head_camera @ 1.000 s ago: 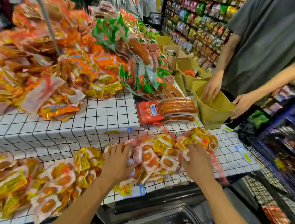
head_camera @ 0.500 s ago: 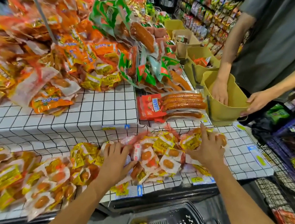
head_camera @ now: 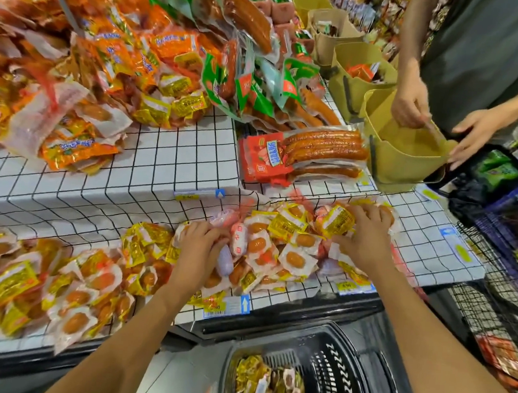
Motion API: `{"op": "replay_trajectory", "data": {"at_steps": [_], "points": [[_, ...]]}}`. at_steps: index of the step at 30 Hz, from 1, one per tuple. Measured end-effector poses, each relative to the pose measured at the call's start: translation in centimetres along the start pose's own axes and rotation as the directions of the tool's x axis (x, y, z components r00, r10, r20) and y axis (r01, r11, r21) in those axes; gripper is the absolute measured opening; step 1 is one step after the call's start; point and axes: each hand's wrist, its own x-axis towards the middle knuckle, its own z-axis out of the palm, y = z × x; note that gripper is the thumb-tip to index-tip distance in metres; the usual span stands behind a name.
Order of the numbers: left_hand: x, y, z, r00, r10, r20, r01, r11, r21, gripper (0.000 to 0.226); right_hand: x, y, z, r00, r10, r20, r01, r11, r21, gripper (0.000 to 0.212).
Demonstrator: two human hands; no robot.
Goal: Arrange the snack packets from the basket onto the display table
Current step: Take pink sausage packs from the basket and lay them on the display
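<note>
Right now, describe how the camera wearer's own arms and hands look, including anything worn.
Both arms are bare up to the frame's edge: no sleeves show. The left hand and right hand wear no gloves, rings, watch or bands.

Left hand [head_camera: 199, 247] deeper among snack packets [head_camera: 278, 247], right hand [head_camera: 363, 235] shifted back.
</note>
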Motion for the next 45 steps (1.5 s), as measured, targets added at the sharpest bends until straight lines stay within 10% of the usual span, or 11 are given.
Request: {"op": "replay_trajectory", "data": {"at_steps": [6,16,45], "points": [[0.3,1.0,-1.1,0.990,-0.135,-0.032,0.128,0.978,-0.168,0.015,-0.3,0.3,-0.1,0.980,0.029,-0.198,0.004,0.987,0.163,0.023],[0.9,2.9,-5.0,0.977,-0.188,-0.099,0.145,0.931,-0.334,0.011,-2.0,-2.2,-6.2,0.901,0.195,-0.388,0.012,0.882,0.471,0.017],[0.6,7.6,-10.9,0.945,-0.175,-0.277,0.057,0.920,-0.388,0.009,-6.4,-7.5,-11.0,0.925,0.013,-0.380,0.237,0.762,0.603,0.018]]}}
